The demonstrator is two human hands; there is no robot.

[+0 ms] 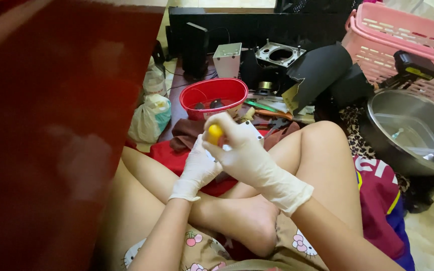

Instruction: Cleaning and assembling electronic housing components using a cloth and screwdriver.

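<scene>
Over the lap, the gloved right hand [242, 150] grips a yellow handle [215, 134] upright, pressing down, while the left hand [199, 168] closes on the white part [255, 129] beneath, steadying it.

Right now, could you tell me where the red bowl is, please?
In the head view, the red bowl sits on the floor at upper centre, just beyond the gloved hands, in front of a small white box.

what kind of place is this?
Likely a home floor used as a makeshift repair spot: a pink laundry basket, a steel basin and loose device parts beside a red bowl surround the seated person's gloved hands.
</scene>
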